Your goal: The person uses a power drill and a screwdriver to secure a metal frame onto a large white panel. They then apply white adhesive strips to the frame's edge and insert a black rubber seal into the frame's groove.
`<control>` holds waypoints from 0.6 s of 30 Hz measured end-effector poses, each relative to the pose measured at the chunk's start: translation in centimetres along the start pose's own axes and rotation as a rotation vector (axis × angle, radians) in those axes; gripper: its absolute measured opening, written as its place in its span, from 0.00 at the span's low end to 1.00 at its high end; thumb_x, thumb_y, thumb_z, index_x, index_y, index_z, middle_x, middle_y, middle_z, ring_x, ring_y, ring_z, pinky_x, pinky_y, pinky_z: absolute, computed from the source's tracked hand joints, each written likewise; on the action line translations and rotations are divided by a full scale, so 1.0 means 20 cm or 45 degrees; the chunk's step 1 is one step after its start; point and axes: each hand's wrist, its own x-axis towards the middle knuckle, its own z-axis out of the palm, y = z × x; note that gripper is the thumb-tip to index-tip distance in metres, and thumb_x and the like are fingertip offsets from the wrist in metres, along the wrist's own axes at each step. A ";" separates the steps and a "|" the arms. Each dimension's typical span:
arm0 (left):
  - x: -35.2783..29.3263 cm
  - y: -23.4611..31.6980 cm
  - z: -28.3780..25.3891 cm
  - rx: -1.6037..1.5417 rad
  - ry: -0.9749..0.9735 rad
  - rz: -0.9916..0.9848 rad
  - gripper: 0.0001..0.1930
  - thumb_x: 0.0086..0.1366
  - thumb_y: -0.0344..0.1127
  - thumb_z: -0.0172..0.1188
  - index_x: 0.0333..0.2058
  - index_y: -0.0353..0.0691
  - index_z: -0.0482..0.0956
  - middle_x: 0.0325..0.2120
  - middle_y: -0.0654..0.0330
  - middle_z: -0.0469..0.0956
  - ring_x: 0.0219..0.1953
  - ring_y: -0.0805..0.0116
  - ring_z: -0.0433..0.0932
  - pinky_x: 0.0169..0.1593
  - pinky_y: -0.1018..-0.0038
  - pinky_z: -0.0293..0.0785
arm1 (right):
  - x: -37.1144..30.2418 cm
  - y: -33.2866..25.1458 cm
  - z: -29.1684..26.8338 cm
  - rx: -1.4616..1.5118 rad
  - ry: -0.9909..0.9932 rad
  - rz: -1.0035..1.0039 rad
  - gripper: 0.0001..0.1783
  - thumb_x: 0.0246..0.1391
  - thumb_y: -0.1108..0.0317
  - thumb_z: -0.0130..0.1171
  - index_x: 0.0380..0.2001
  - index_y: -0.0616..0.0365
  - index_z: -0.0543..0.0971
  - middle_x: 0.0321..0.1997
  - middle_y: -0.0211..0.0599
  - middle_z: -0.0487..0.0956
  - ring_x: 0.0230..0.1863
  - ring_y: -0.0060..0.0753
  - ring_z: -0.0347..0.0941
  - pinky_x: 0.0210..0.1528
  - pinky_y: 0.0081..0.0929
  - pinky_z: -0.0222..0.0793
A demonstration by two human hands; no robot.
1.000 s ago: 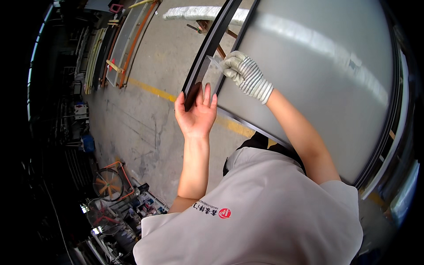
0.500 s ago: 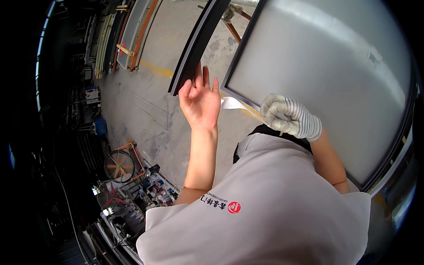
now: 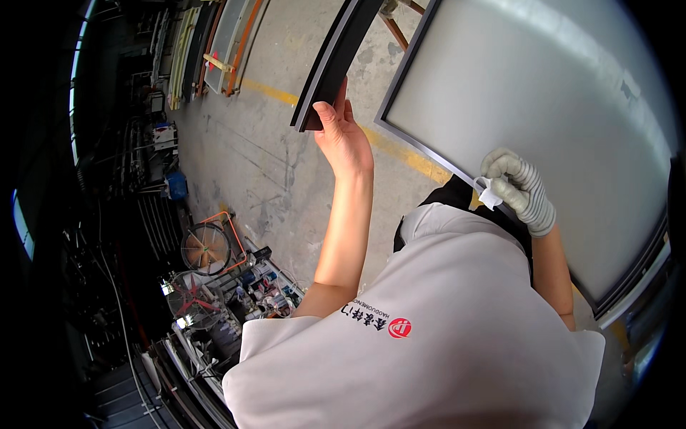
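Note:
My bare left hand (image 3: 344, 139) is closed on the near end of a long black frame profile (image 3: 334, 68), thumb on one side and fingers behind. The profile runs away from me toward the upper edge. In a white knitted glove with grey stripes, my right hand (image 3: 523, 189) pinches a crumpled white strip (image 3: 489, 196), thin like tape or film. This hand is beside the edge of a large frosted panel (image 3: 543, 93) in a dark frame (image 3: 421, 149). A gap with floor showing lies between profile and panel.
On the concrete floor (image 3: 250, 143) runs a yellow line (image 3: 407, 159). Long panels and profiles (image 3: 232, 46) lean at the far left. Two round fans (image 3: 205, 248) and a cluttered heap of small items (image 3: 268, 286) are at the lower left.
My left hand has gone from spread fingers by the profile's end to a grip on it. The white strip, stretched toward the left hand before, now hangs bunched at my right hand.

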 end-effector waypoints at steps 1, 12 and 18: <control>0.02 -0.02 -0.02 0.017 0.003 0.051 0.24 0.63 0.45 0.60 0.54 0.43 0.69 0.55 0.62 0.72 0.62 0.67 0.64 0.65 0.64 0.46 | -0.01 0.00 0.01 0.003 0.007 0.006 0.03 0.52 0.71 0.54 0.28 0.58 0.74 0.34 0.32 0.73 0.35 0.23 0.67 0.42 0.24 0.66; 0.06 0.08 0.00 0.381 -0.087 0.332 0.18 0.60 0.19 0.57 0.51 0.33 0.73 0.49 0.53 0.76 0.54 0.61 0.73 0.61 0.69 0.64 | -0.06 0.06 0.02 0.005 0.060 0.020 0.02 0.49 0.74 0.53 0.28 0.59 0.74 0.34 0.32 0.73 0.35 0.23 0.67 0.42 0.24 0.66; 0.05 0.13 0.02 0.224 -0.148 0.266 0.20 0.58 0.22 0.59 0.51 0.33 0.73 0.50 0.52 0.75 0.56 0.60 0.72 0.61 0.68 0.63 | -0.07 0.08 0.02 -0.003 0.090 0.004 0.03 0.49 0.72 0.53 0.28 0.58 0.73 0.34 0.33 0.73 0.35 0.23 0.67 0.42 0.24 0.65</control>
